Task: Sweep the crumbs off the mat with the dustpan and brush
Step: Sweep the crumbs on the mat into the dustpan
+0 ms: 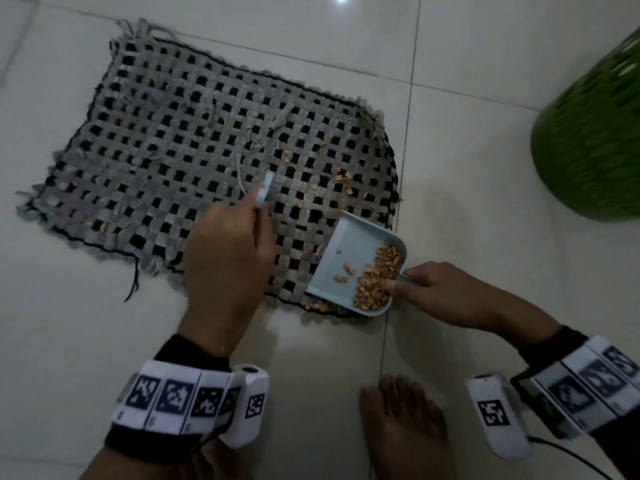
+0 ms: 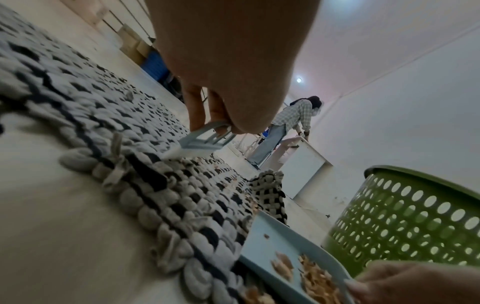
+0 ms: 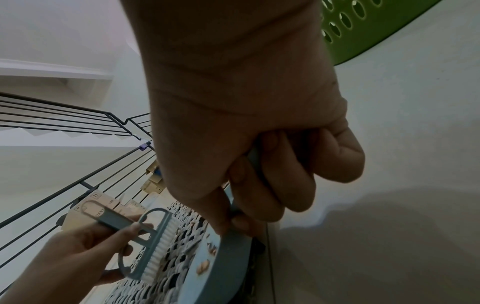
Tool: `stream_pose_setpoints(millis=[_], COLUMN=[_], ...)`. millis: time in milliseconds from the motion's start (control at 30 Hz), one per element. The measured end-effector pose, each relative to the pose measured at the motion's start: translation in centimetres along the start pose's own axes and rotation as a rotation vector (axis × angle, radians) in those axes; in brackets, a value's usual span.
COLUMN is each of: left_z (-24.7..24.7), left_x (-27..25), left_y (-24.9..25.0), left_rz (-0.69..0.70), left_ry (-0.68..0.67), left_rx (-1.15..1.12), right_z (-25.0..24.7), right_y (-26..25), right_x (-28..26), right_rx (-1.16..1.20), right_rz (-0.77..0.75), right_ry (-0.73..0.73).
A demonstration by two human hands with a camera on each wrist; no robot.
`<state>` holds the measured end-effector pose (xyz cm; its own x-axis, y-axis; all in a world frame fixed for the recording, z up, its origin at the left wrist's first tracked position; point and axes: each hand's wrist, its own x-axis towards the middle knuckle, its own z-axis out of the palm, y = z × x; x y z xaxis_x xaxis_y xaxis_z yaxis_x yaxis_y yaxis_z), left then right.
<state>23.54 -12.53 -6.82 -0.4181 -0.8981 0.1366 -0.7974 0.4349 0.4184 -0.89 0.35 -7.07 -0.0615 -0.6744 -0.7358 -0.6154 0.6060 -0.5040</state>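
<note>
Wrist bands with printed markers (image 1: 173, 396) sit closest to the head camera, with a bare foot (image 1: 401, 424) on the tiled floor (image 1: 86, 323) between them. From the fingers outward: the left hand (image 1: 225, 258) has its fingers (image 3: 122, 232) curled round the handle of the pale blue brush (image 3: 153, 242), gripping it, with the white bristles down on the woven grey-and-black mat (image 1: 166, 150) near its middle. The right hand (image 1: 436, 289) has its fingers (image 3: 259, 185) wrapped round the short handle of the matching dustpan (image 1: 353, 251), the thumb lying at the pan's back wall.

That dustpan rests with its open lip on the mat's corner at about five o'clock from the mat's centre, its back end over the bare tile. A heap of orange crumbs (image 1: 377, 282) lies against the pan's rear wall, with a few loose pieces nearer the lip. More crumbs are scattered on the mat between the brush and the pan, at about two o'clock from the brush head, and a few show at the mat's near edge just beside the pan.

At three o'clock from the mat, well apart from it, stands a green perforated basket (image 1: 595, 140). In the left wrist view, far off, a person in a checked shirt (image 2: 291, 117) bends over white furniture.
</note>
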Motion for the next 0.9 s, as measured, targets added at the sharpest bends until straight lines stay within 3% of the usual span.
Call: stream_pose_setpoints(millis=[267, 400, 467, 733, 900], left_z=[1.1, 0.7, 1.0, 1.9, 3.2], left_x=[-1.1, 2.1, 2.9, -2.9, -5.6], left_y=[2.8, 0.9, 0.4, 4.8, 6.6], left_rz=[0.090, 0.005, 0.005, 0.202, 0.353], left_ry=[-0.064, 0.015, -0.017, -0.207, -0.147], left_rx=[-0.158, -0.043, 0.029, -0.062, -0.044], right_z=[0.1, 0.2, 0.3, 0.5, 0.4], right_y=[0.4, 0.6, 0.7, 1.2, 1.0], right_x=[0.2, 0.3, 0.2, 0.6, 0.6], right_rx=[0.000, 0.001, -0.005, 0.021, 0.021], right_rz=[-0.015, -0.022, -0.024, -0.013, -0.028], right_ry=[0.009, 0.020, 0.015, 0.013, 0.009])
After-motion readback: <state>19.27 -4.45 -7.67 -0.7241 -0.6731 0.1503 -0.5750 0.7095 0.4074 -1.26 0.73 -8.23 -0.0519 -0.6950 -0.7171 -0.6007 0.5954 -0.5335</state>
